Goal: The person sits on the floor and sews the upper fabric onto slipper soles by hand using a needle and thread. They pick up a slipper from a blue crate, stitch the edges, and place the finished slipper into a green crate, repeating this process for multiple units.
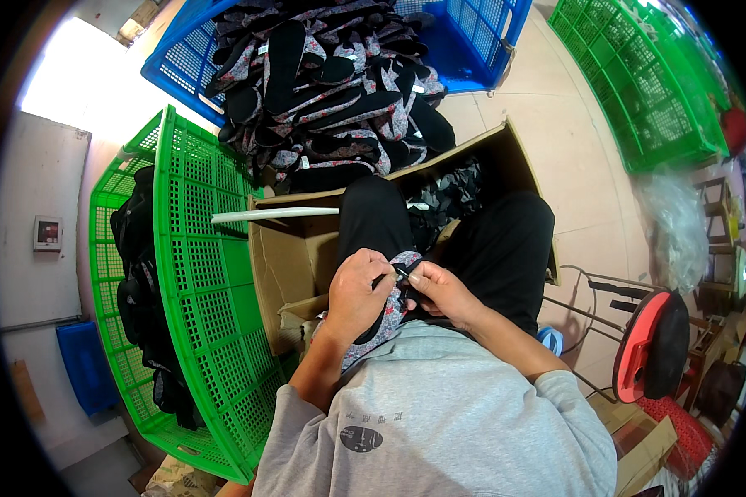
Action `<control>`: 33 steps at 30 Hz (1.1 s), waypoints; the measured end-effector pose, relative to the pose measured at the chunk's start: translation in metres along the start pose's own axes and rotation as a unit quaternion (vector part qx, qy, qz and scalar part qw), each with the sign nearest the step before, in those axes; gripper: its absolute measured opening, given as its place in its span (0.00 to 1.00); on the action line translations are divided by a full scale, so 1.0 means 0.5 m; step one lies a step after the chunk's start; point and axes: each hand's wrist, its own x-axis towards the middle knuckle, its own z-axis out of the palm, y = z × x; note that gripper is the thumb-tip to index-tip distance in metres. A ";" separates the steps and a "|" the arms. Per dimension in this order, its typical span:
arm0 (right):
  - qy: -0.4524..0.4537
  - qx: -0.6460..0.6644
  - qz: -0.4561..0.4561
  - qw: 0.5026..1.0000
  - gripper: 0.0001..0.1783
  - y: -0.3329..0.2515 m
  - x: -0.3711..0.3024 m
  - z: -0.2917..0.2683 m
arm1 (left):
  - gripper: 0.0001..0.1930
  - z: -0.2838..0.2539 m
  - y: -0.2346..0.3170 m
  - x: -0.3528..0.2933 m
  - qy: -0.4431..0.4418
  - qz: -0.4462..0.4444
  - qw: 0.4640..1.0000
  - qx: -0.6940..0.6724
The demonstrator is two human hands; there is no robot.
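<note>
On my lap lies a floral grey slipper with red flecks and black parts. My left hand is closed on its upper edge, thumb and fingers pinching. Close beside it, my right hand is also closed, its fingertips pinching the slipper at the same edge. Something small and shiny shows between the two sets of fingertips; it is too small to name. Part of the slipper is hidden under my hands and left forearm.
A blue crate stands ahead, beside a heap of similar slippers. A green crate with black items is at my left. Before my knees sits a cardboard box with dark scraps. A red-and-black round seat stands right.
</note>
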 end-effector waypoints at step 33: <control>-0.054 0.026 -0.125 0.990 0.10 0.033 0.001 -0.050 | 0.10 -0.045 0.083 -0.041 -0.141 0.022 0.972 0.187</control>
